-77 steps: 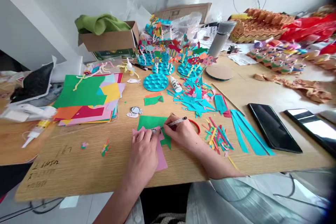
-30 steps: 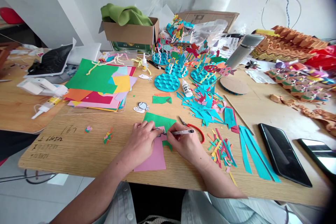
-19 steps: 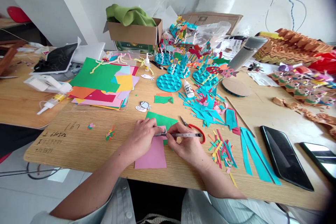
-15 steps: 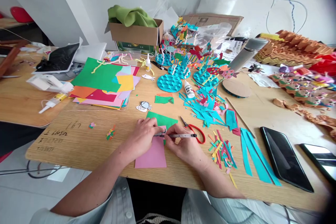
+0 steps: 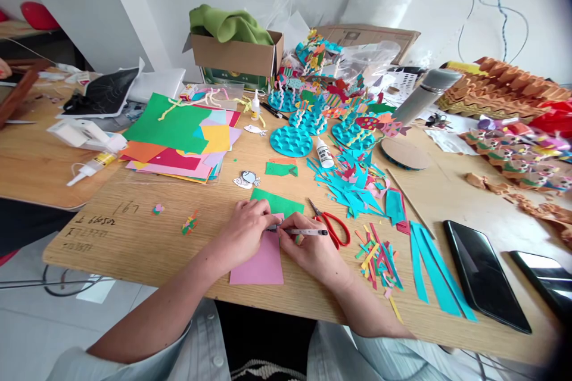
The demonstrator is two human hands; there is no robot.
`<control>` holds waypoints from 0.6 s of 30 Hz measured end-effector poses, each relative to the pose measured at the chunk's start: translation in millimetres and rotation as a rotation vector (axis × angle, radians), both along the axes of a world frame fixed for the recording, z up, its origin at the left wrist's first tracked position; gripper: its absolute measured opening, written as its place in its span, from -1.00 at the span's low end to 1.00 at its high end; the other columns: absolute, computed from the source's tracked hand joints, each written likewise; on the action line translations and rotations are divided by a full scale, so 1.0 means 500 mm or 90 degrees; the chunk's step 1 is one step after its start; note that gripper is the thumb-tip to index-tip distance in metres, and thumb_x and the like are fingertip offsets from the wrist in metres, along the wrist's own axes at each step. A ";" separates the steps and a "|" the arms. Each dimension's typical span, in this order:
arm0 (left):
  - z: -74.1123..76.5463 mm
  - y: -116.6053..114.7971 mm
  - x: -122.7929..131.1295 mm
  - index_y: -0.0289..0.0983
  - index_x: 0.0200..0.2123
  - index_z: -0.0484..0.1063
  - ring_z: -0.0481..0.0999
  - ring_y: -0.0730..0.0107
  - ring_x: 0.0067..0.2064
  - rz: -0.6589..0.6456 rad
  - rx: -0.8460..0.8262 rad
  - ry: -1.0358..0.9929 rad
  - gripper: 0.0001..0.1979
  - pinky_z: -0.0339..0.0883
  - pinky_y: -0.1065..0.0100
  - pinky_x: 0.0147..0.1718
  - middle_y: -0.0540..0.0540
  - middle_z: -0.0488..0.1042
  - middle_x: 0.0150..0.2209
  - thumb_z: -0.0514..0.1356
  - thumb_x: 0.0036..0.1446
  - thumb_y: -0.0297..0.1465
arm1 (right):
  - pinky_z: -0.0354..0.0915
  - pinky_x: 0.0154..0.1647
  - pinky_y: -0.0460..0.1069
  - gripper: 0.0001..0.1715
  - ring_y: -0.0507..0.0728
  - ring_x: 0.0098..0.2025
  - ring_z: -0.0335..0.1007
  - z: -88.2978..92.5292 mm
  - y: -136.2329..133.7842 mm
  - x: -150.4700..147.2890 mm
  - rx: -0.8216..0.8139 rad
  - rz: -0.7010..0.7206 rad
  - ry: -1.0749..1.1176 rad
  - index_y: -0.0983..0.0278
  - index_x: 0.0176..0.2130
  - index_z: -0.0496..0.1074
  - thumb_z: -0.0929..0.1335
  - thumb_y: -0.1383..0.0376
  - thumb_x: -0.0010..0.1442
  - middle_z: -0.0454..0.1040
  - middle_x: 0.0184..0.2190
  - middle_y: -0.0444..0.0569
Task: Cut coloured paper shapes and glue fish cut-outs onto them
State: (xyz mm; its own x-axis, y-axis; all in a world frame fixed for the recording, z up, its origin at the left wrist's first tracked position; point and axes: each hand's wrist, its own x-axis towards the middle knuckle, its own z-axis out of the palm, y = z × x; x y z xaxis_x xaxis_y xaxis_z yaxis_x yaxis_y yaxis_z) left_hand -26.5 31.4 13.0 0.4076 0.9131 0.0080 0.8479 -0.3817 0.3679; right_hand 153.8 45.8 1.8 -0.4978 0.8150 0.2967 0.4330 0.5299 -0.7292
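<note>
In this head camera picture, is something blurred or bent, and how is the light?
Head view: light is soft and even; the pen in the right hand looks fairly sharp; the far-right phone shows bright glare; the wooden table edge looks bowed by the wide lens; the right corners go dark.

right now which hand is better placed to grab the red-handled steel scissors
Right, most likely: the right hand lies closest to the red-handled steel scissors, though it would first have to put down its slim pen. The left hand is farther off, over the pink paper sheet.
</note>
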 end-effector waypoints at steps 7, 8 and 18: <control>-0.003 -0.002 0.000 -0.07 0.00 0.45 0.35 0.31 -0.10 -0.004 0.007 -0.004 -0.66 0.14 0.22 -0.08 -0.07 0.37 -0.18 0.00 0.30 -0.47 | 0.25 -0.47 -0.12 -0.93 0.01 -0.51 0.37 0.003 -0.001 0.000 -0.019 0.001 -0.010 0.24 -0.38 0.32 0.28 0.38 0.16 0.45 -0.52 -0.12; -0.003 -0.002 -0.001 -0.07 0.01 0.45 0.35 0.30 -0.10 -0.005 0.008 -0.003 -0.66 0.14 0.22 -0.08 -0.07 0.37 -0.18 -0.01 0.31 -0.46 | 0.25 -0.48 -0.12 -0.93 0.01 -0.51 0.37 0.004 -0.001 0.000 -0.022 0.000 -0.013 0.24 -0.38 0.32 0.28 0.38 0.16 0.45 -0.52 -0.12; -0.001 -0.002 0.002 -0.06 0.00 0.46 0.35 0.30 -0.10 0.000 0.006 0.001 -0.66 0.14 0.21 -0.07 -0.08 0.38 -0.18 -0.01 0.30 -0.47 | 0.30 -0.43 -0.10 -0.91 0.03 -0.48 0.40 0.007 0.002 0.001 -0.036 -0.005 0.001 0.23 -0.39 0.33 0.30 0.35 0.18 0.46 -0.51 -0.11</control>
State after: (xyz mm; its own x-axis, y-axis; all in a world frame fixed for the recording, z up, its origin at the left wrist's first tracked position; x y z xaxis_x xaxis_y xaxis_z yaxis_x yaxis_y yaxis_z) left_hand -25.6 30.6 12.7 0.4073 0.9132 0.0161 0.8485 -0.3848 0.3633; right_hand 154.4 46.6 5.3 -0.4910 0.8342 0.2511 0.4354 0.4847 -0.7586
